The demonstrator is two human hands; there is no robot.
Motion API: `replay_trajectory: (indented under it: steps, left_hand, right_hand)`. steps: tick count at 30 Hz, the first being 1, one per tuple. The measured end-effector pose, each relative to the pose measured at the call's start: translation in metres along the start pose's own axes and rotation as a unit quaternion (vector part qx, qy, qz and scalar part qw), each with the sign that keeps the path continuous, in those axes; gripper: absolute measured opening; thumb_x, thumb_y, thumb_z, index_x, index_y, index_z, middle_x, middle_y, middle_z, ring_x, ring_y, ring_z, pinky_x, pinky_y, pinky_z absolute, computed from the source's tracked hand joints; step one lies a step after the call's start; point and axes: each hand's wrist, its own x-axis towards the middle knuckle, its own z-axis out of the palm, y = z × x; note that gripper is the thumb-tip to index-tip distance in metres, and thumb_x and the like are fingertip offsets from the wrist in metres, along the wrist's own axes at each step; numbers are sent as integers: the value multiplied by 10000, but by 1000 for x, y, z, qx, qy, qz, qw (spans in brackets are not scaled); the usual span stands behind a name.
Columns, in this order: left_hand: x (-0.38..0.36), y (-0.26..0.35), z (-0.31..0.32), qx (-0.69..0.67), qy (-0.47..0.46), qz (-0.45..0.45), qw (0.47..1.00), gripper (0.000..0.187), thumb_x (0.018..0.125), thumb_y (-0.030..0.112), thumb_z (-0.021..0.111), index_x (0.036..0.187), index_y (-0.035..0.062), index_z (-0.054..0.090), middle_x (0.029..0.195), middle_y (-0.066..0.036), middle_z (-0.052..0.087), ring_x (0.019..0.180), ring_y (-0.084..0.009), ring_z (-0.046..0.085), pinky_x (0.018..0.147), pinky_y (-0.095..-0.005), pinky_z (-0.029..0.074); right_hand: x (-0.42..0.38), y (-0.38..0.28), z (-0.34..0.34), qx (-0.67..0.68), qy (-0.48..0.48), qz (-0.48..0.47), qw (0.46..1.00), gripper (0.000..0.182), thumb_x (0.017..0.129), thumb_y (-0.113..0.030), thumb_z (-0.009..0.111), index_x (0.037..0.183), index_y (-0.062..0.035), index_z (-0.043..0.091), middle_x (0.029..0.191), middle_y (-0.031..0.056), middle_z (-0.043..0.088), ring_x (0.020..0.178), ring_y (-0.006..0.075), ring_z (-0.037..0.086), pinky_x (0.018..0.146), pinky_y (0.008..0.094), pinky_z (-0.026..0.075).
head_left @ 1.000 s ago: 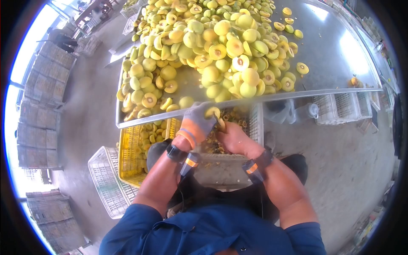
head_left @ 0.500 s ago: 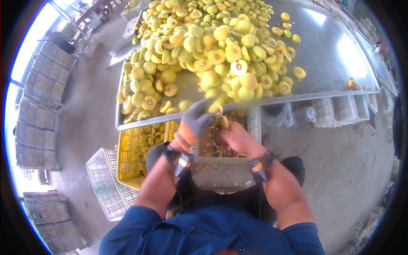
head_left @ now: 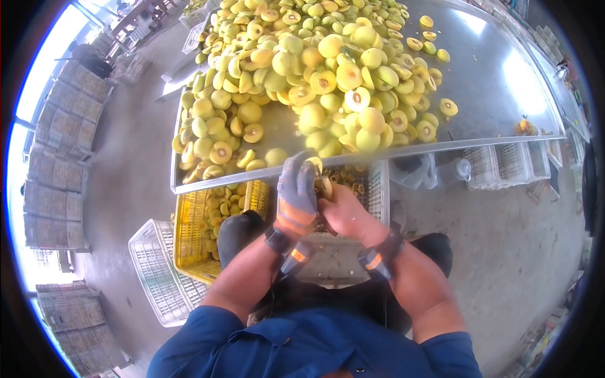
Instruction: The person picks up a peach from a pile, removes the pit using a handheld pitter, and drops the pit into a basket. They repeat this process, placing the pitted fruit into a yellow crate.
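Observation:
My left hand (head_left: 297, 195), in a grey and orange glove, is closed around a yellow-green peach half (head_left: 316, 165) just in front of the table edge. Close beside it, my bare right hand (head_left: 348, 211) grips a small tool with a tan handle (head_left: 326, 188). The tool's tip is at the fruit, and its exact shape is hidden by the fingers. Both hands are above a white crate (head_left: 378, 198) with pits and scraps in it. Many whole-looking and halved peaches (head_left: 302, 94) are heaped on the metal table (head_left: 485, 88).
A yellow crate (head_left: 189, 246) with fruit pieces stands at my left, beside a white crate (head_left: 151, 271). More white crates (head_left: 504, 165) and a clear plastic bag (head_left: 413, 171) are under the table's right side. The table's raised metal rim (head_left: 239, 177) runs before me.
My left hand has turned more upright and come closer to my right hand. The peach half and the tool have shifted slightly, and the camera view has moved a little.

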Motion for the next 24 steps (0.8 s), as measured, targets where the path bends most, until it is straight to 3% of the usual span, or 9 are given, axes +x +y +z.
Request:
replay_trajectory:
  steps: [3,7,10,13,16,19,21,22,24]
  left_hand:
    - [2,14,-4,89,-43,51,994,327,1082,133,550,1359,-10,649,1162,-191,680,1022,-296,665,931,-388,530]
    - [5,10,1,-52,-26,-31,998,297,1032,47,593,1312,-15,670,1175,-218,689,1059,-354,688,933,-398,553]
    - [13,-24,4,192,10,156,969,296,1018,75,596,1277,-23,702,1115,-205,740,1009,-334,735,908,-398,581]
    - [18,-24,2,299,49,112,946,287,937,24,646,1212,-22,717,1124,-215,748,1006,-381,741,881,-428,595]
    - [21,-5,-6,220,5,76,972,324,879,24,668,1197,-12,720,1092,-205,750,999,-404,727,883,-446,588]
    - [21,15,-15,198,-52,139,969,321,880,45,665,1193,-1,724,1065,-195,742,966,-386,722,869,-437,586]
    - [21,15,-14,167,-66,162,970,286,901,54,657,1172,7,735,1032,-173,738,936,-339,725,839,-407,581]
    - [22,10,-10,140,-61,159,975,254,921,58,649,1152,10,745,1008,-155,739,918,-300,729,813,-381,577]
    - [20,2,-8,50,-68,109,990,225,946,70,642,1131,6,754,987,-136,740,896,-254,734,784,-354,574]
  right_hand:
    - [-2,2,1,7,-20,10,1000,226,1001,-134,600,1131,42,655,938,148,742,871,255,690,813,411,544]
    - [-2,9,-5,-52,3,-45,998,255,982,-127,581,1173,24,656,1107,285,727,1056,479,693,916,490,545]
    - [-6,-2,7,-200,80,19,976,221,980,-132,577,1119,28,641,1050,291,719,1008,521,681,871,511,551]
    - [-4,4,6,-169,59,-25,984,214,984,-143,588,1098,33,628,1001,291,717,951,553,667,840,540,548]
    - [-4,-6,0,46,-111,193,974,233,984,-165,620,1107,34,627,917,246,719,926,491,700,832,531,549]
    - [-10,-5,1,96,-130,206,965,218,981,-165,652,1096,20,632,829,174,705,749,339,707,713,469,550]
    - [-5,34,19,-71,-1,-63,995,183,995,-156,651,1059,12,617,777,122,671,632,236,644,601,417,510]
    - [-2,28,26,-152,65,-199,966,169,1002,-151,651,1041,8,610,750,96,654,573,185,613,546,390,491]
    - [-7,12,12,-13,-56,-22,998,143,1024,-137,637,1033,2,606,740,92,643,511,168,572,483,374,454]
